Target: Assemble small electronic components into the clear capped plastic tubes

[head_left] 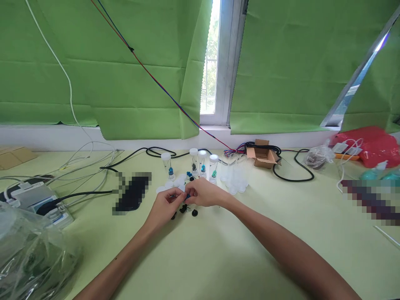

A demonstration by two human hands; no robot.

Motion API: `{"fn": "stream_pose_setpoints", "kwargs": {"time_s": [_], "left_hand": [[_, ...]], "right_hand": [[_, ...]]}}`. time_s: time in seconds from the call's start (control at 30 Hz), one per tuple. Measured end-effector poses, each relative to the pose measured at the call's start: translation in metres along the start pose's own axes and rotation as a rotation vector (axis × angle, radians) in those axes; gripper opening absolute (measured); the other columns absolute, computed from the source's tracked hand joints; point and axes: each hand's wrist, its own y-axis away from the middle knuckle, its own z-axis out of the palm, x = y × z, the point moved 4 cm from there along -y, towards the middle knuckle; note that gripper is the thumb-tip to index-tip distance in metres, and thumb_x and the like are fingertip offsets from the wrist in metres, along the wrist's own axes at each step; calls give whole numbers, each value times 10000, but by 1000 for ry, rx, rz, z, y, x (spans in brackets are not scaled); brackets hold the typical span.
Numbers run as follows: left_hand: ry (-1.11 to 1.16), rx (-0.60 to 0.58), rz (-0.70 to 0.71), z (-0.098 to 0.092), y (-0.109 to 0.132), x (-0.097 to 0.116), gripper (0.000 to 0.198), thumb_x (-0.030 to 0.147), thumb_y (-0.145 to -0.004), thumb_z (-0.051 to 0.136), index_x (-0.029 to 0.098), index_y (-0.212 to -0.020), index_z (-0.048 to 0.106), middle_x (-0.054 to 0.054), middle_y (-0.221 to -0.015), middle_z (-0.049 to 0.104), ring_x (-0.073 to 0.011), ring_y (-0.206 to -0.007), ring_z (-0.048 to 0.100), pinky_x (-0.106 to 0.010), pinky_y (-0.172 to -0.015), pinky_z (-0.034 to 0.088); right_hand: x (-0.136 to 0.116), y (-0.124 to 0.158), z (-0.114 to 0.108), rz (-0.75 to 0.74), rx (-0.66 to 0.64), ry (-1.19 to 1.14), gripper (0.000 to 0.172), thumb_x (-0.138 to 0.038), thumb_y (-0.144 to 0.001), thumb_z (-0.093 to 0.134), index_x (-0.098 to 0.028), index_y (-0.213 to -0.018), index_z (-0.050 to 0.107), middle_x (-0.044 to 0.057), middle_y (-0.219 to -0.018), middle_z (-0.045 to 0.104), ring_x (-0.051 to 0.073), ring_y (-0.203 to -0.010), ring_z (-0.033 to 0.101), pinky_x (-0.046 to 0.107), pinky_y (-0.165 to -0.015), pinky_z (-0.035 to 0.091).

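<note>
Blue small part (188,196) pinched between left hand (165,206), right hand (204,193) fingertips

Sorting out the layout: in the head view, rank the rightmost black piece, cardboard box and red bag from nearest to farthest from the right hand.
1. Rightmost black piece, beside the right hand, which pinches a blue part.
2. Cardboard box, farther back right.
3. Red bag, far right.

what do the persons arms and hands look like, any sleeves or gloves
Both arms are bare: no sleeve shows on the left arm or the right arm up to the picture's edge. The left hand and right hand wear no gloves, and no watch, band or ring shows.
</note>
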Motion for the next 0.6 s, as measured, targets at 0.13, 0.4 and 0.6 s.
{"fn": "stream_pose_setpoints", "kwargs": {"time_s": [0.13, 0.4, 0.6], "left_hand": [[-6, 30, 71, -1, 0, 2, 342, 517, -818, 591, 182, -803, 660, 1, -682, 608, -113, -540, 491, -216, -449, 328], [-157, 29, 181, 0, 4, 3, 272, 437, -827, 598, 205, -966, 622, -42, -962, 659, -127, -621, 545, -233, -516, 425], [-258, 38, 207, 3, 5, 6, 275, 426, -820, 608, 220, -1001, 615, -40, -997, 676, -134, -635, 562, -235, -528, 430]], "right_hand": [[6, -1, -3, 16, 26, -4, 72, -226, -791, 686, -156, -782, 669, -14, -665, 602, 103, -604, 526, 202, -522, 346], [16, -2, -12, 122, 128, -95, 192, -310, -763, 706, -151, -680, 639, -22, -593, 571, 98, -562, 490, 202, -497, 327], [18, 2, -14, 129, 109, -148, 305, -397, -771, 672, -156, -603, 591, -48, -522, 466, 81, -519, 393, 204, -466, 274]]}}
